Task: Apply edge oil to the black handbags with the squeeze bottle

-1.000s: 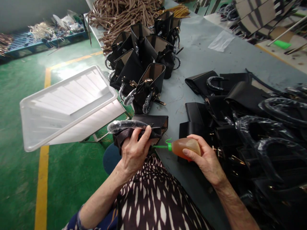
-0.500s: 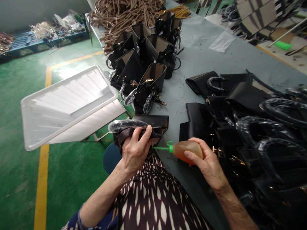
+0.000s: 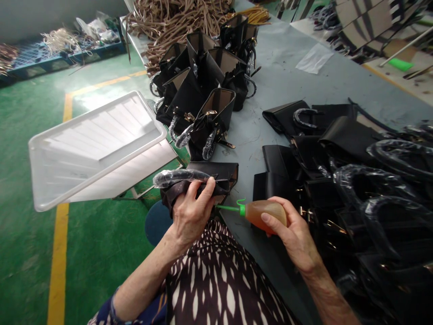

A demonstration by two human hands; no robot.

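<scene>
My left hand (image 3: 190, 214) is closed round a small black handbag (image 3: 216, 174) at the table's near edge; the bag's plastic-wrapped handle (image 3: 177, 177) sticks out to the left above my fingers. My right hand (image 3: 293, 230) grips an amber squeeze bottle (image 3: 264, 210) with a green cap. Its thin green nozzle (image 3: 227, 208) points left and its tip meets the bag just under my left fingers.
Several upright black bags (image 3: 203, 85) stand at the back of the grey table (image 3: 287, 76). A heap of flat black bags (image 3: 355, 167) fills the right side. A white plastic tray (image 3: 91, 149) sits left, over the green floor (image 3: 30, 253). Tan straps (image 3: 176, 18) pile up behind.
My right hand and the bottle have shifted slightly to the right and down. The left hand keeps its hold on the bag.
</scene>
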